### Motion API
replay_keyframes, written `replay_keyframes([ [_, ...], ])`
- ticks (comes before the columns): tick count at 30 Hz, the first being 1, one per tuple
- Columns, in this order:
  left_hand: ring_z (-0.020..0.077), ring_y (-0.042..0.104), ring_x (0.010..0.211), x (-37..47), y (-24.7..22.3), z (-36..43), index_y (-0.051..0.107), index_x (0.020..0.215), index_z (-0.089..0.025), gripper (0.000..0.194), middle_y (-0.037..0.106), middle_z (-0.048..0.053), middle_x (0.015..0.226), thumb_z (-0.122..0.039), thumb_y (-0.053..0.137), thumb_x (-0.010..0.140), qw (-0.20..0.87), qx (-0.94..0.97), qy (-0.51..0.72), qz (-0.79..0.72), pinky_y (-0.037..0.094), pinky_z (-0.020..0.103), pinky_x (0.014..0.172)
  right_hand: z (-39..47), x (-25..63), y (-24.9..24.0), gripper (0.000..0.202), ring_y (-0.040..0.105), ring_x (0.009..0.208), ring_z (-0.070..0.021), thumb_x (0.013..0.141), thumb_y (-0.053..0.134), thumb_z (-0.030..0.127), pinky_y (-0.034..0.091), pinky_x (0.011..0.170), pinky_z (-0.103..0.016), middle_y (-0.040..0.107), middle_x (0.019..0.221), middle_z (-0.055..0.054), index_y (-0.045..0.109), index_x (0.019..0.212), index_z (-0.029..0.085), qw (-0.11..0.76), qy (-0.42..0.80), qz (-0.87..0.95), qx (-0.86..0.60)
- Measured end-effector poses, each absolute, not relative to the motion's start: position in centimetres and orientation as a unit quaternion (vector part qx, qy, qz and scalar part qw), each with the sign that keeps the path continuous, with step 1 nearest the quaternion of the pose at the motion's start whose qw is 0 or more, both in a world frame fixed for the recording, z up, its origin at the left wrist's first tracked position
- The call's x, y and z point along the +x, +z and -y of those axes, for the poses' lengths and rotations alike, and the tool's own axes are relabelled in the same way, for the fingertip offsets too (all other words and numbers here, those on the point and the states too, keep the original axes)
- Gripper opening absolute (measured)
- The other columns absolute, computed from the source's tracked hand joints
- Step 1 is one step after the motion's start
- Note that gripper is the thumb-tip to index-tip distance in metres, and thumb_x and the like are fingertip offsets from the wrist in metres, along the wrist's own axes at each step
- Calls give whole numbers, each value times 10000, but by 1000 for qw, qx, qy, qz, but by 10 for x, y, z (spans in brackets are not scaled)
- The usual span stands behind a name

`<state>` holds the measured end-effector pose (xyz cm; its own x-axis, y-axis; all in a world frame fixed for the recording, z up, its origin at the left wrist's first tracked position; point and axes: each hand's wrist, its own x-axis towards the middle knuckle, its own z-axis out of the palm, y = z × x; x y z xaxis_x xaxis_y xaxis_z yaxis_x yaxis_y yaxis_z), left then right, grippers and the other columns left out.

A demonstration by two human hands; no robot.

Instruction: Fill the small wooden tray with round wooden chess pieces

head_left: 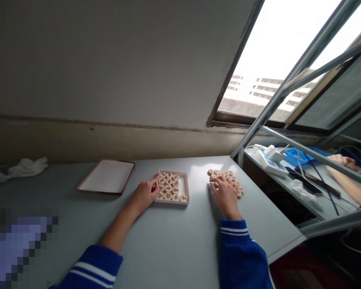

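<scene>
If the right hand, fingers spread, sweeps hastily, the loose round wooden discs beneath could scatter over the grey desk; a jolt from the left hand, at the left side of a shallow white box, could jumble its boxed wooden discs. Some loose discs are hidden; either hand's grip I cannot tell.

The pieces look like smooth wood, the box matt card, the tabletop faintly glossy.
</scene>
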<state>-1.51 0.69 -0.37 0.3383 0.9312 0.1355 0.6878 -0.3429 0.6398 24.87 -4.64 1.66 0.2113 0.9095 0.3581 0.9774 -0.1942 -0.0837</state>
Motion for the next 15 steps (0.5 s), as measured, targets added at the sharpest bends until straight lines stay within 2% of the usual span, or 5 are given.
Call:
replay_keyframes([
  [4,102,409,493,-15,-3,-6,480,1215,-37,507,576,25,567,-226,342,765,256,777,253,-517,325,221,559,48,226,22,197,480,954,-210,861,447,288,287,765,-331,590,1012,-27,624,942,258,239,-40,680,-692],
  [7,100,417,499,-15,-3,-6,467,1225,-42,510,573,21,575,-224,343,765,257,777,253,-516,325,219,565,49,199,25,160,488,935,-194,832,517,369,289,762,-333,586,1016,-4,645,899,300,206,16,744,-636],
  [10,96,417,497,-15,-3,-6,447,1240,-39,515,547,5,552,-208,348,763,256,779,247,-516,323,215,567,52,184,26,90,473,957,-198,764,615,382,277,770,-351,571,1043,9,672,781,315,160,10,762,-628],
  [15,92,400,481,-14,0,-7,481,1218,-54,501,503,-18,505,-209,381,752,249,775,237,-531,313,204,547,56,184,26,101,462,992,-202,716,661,397,287,775,-347,559,1075,4,677,773,315,152,29,769,-620],
])
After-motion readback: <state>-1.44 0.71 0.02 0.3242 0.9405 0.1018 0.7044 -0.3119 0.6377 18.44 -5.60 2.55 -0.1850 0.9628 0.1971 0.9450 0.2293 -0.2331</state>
